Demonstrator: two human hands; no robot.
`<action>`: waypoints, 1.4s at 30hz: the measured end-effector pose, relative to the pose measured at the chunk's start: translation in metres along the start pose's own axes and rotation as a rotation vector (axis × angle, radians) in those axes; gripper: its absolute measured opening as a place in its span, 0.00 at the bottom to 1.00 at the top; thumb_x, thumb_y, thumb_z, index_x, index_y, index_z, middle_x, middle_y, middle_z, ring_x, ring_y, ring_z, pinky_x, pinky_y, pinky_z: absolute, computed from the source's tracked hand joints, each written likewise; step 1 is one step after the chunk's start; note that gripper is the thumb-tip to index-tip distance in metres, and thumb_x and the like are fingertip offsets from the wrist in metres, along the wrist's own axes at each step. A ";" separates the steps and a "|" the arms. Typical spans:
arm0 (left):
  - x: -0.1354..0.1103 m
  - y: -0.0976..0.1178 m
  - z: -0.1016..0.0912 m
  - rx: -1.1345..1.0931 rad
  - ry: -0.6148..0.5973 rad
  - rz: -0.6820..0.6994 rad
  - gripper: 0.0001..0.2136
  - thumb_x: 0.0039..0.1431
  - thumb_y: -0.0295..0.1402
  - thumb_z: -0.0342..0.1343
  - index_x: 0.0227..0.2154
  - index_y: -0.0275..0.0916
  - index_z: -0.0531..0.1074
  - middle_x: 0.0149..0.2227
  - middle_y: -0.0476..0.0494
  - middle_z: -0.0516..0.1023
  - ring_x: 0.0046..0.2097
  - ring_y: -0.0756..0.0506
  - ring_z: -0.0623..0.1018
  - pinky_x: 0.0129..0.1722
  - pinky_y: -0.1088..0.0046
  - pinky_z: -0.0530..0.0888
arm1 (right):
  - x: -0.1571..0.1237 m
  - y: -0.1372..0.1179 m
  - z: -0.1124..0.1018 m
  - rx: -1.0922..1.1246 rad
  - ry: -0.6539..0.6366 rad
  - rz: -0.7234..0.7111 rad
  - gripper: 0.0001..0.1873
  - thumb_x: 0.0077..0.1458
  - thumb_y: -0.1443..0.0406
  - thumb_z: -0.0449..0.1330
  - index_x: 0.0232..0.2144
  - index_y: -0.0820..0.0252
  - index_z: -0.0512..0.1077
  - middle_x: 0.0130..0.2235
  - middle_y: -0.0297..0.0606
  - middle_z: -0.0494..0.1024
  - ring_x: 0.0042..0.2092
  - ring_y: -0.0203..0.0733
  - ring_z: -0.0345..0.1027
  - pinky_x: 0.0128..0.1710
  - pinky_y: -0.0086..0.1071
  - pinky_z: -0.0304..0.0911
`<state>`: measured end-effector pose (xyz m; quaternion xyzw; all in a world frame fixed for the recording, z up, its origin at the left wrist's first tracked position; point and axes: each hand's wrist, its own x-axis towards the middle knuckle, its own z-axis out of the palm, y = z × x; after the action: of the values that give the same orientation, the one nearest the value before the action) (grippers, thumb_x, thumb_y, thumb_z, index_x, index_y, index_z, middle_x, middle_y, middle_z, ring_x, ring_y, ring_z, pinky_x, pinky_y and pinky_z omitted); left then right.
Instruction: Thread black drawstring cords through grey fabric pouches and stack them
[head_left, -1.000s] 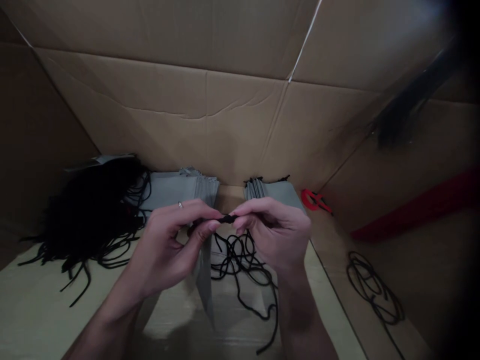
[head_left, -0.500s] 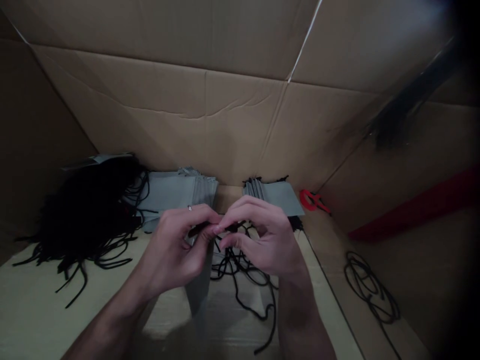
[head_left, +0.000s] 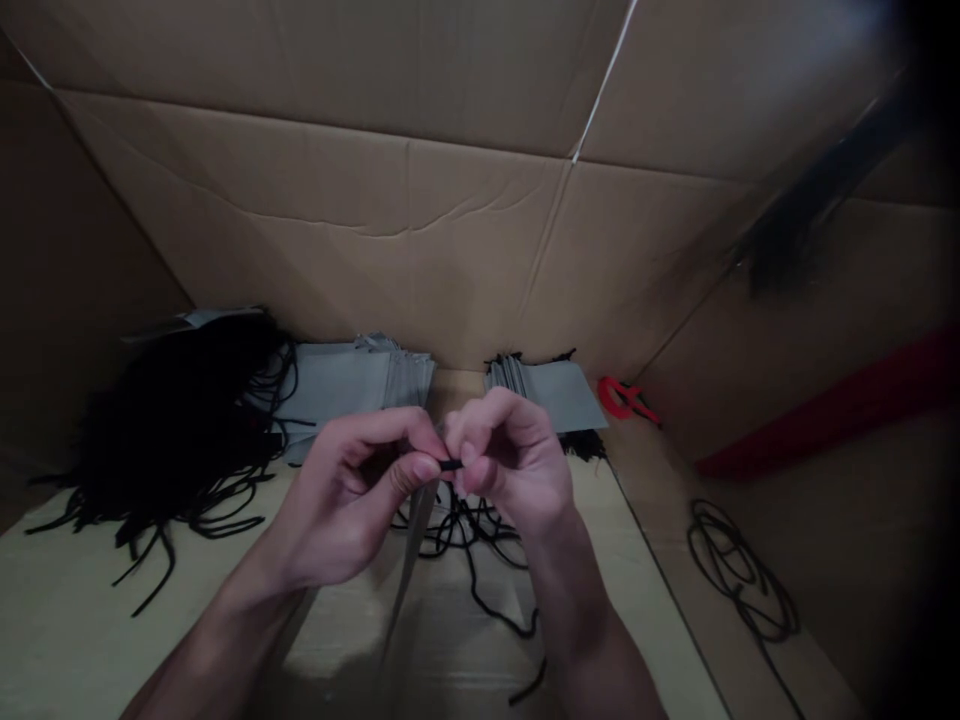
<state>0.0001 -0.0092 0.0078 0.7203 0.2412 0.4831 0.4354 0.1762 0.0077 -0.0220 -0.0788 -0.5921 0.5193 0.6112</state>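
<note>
My left hand and my right hand meet in the middle, thumbs and fingertips pinched. A short stretch of black cord bridges the two pinches. Below the left fingers hangs a thin grey piece, seen almost edge-on; whether the cord is joined to it is hidden by the fingers. Loose black cords lie in loops on the surface beneath my hands, partly covered by the right wrist.
To the left is a large heap of black cords. Behind my hands stand a stack of grey pieces and a smaller grey stack. Red-handled scissors and a coiled cord lie right. Cardboard walls enclose the surface.
My right hand has turned and its fingers have curled in closer to the left fingertips. The hanging grey piece has swung to a narrower, more edge-on view.
</note>
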 end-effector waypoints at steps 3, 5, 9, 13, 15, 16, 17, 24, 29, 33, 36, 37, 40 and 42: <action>0.000 0.002 0.000 0.088 0.028 -0.010 0.08 0.72 0.30 0.59 0.33 0.39 0.77 0.29 0.50 0.79 0.31 0.51 0.74 0.31 0.77 0.69 | 0.000 -0.005 0.001 -0.042 0.018 0.064 0.10 0.59 0.58 0.75 0.34 0.54 0.78 0.27 0.28 0.75 0.24 0.32 0.66 0.25 0.27 0.64; 0.001 0.003 0.000 0.206 0.040 0.020 0.09 0.72 0.29 0.58 0.33 0.39 0.77 0.28 0.52 0.78 0.30 0.52 0.73 0.29 0.78 0.68 | 0.000 -0.012 0.000 -0.133 0.043 0.103 0.09 0.60 0.59 0.74 0.35 0.55 0.81 0.27 0.30 0.77 0.25 0.32 0.68 0.25 0.27 0.66; 0.002 0.003 -0.002 0.448 0.026 0.129 0.07 0.72 0.26 0.57 0.36 0.39 0.77 0.28 0.53 0.77 0.29 0.53 0.72 0.29 0.78 0.66 | 0.000 -0.022 -0.004 -0.229 0.059 0.141 0.08 0.58 0.61 0.75 0.35 0.57 0.82 0.27 0.30 0.78 0.26 0.31 0.69 0.26 0.25 0.67; 0.001 0.002 -0.005 0.512 -0.009 0.150 0.07 0.72 0.25 0.57 0.37 0.39 0.77 0.29 0.52 0.77 0.30 0.52 0.73 0.31 0.76 0.67 | 0.001 -0.020 -0.007 -0.162 0.045 0.209 0.13 0.52 0.61 0.79 0.34 0.58 0.80 0.26 0.29 0.78 0.24 0.31 0.69 0.23 0.24 0.68; 0.000 0.001 -0.006 0.466 0.006 0.145 0.07 0.71 0.25 0.57 0.36 0.39 0.77 0.29 0.51 0.77 0.30 0.52 0.72 0.31 0.74 0.66 | 0.001 -0.016 -0.008 -0.102 0.042 0.213 0.15 0.50 0.61 0.80 0.35 0.57 0.80 0.26 0.29 0.79 0.23 0.31 0.70 0.23 0.23 0.69; 0.000 0.001 -0.006 0.427 0.017 0.140 0.08 0.71 0.25 0.58 0.35 0.39 0.77 0.29 0.51 0.77 0.30 0.51 0.72 0.31 0.74 0.66 | 0.000 -0.013 -0.008 -0.069 0.041 0.202 0.15 0.50 0.61 0.80 0.35 0.57 0.80 0.26 0.29 0.80 0.23 0.31 0.71 0.23 0.23 0.69; 0.000 0.001 -0.005 0.376 0.028 0.135 0.08 0.71 0.26 0.58 0.34 0.38 0.77 0.29 0.50 0.77 0.30 0.51 0.72 0.31 0.73 0.66 | 0.000 -0.011 -0.008 -0.036 0.038 0.192 0.15 0.50 0.60 0.80 0.35 0.57 0.80 0.26 0.29 0.80 0.23 0.31 0.71 0.23 0.23 0.69; 0.003 -0.004 -0.001 -0.088 -0.038 0.081 0.10 0.73 0.30 0.59 0.32 0.38 0.77 0.29 0.47 0.76 0.33 0.48 0.75 0.35 0.72 0.73 | -0.003 0.004 0.004 0.142 0.001 0.213 0.22 0.49 0.51 0.80 0.32 0.56 0.74 0.22 0.25 0.76 0.18 0.29 0.65 0.18 0.22 0.64; 0.002 -0.006 -0.006 -0.181 -0.057 0.031 0.10 0.72 0.33 0.61 0.33 0.38 0.78 0.29 0.46 0.76 0.32 0.48 0.75 0.34 0.73 0.73 | -0.003 -0.003 0.005 0.101 -0.019 0.140 0.19 0.52 0.52 0.78 0.34 0.55 0.76 0.23 0.26 0.77 0.19 0.29 0.67 0.16 0.21 0.61; 0.000 -0.005 -0.012 0.002 0.053 -0.008 0.08 0.71 0.32 0.62 0.33 0.39 0.79 0.29 0.47 0.76 0.32 0.48 0.74 0.33 0.74 0.71 | -0.004 -0.026 -0.005 -0.263 0.090 0.050 0.15 0.55 0.58 0.77 0.43 0.53 0.82 0.31 0.32 0.83 0.29 0.34 0.78 0.28 0.25 0.75; -0.001 -0.004 -0.014 0.061 0.067 -0.046 0.08 0.71 0.33 0.62 0.33 0.39 0.78 0.30 0.47 0.77 0.33 0.48 0.75 0.32 0.74 0.71 | -0.006 -0.036 -0.010 -0.473 0.130 -0.074 0.15 0.57 0.65 0.76 0.47 0.48 0.83 0.37 0.32 0.85 0.32 0.36 0.80 0.30 0.28 0.77; -0.002 -0.004 -0.014 0.064 0.061 -0.056 0.08 0.71 0.33 0.62 0.33 0.39 0.79 0.30 0.46 0.77 0.33 0.48 0.75 0.32 0.74 0.71 | -0.006 -0.037 -0.010 -0.534 0.116 -0.111 0.17 0.57 0.68 0.76 0.48 0.47 0.84 0.39 0.33 0.86 0.33 0.37 0.81 0.31 0.29 0.78; -0.003 -0.003 -0.014 0.074 0.040 -0.069 0.09 0.71 0.34 0.62 0.33 0.39 0.79 0.30 0.46 0.78 0.32 0.49 0.74 0.30 0.74 0.70 | -0.004 -0.036 -0.009 -0.654 0.035 -0.212 0.17 0.60 0.73 0.71 0.47 0.48 0.84 0.37 0.33 0.87 0.33 0.38 0.81 0.35 0.33 0.78; -0.003 -0.001 -0.014 0.084 0.032 -0.078 0.10 0.71 0.35 0.62 0.32 0.38 0.79 0.30 0.45 0.78 0.31 0.48 0.74 0.29 0.74 0.68 | -0.001 -0.035 -0.007 -0.692 0.020 -0.279 0.13 0.63 0.74 0.68 0.43 0.51 0.85 0.32 0.33 0.86 0.32 0.38 0.80 0.33 0.33 0.77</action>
<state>-0.0134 -0.0051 0.0075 0.7203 0.2960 0.4667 0.4192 0.2011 -0.0049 0.0002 -0.2045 -0.7315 0.1995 0.6192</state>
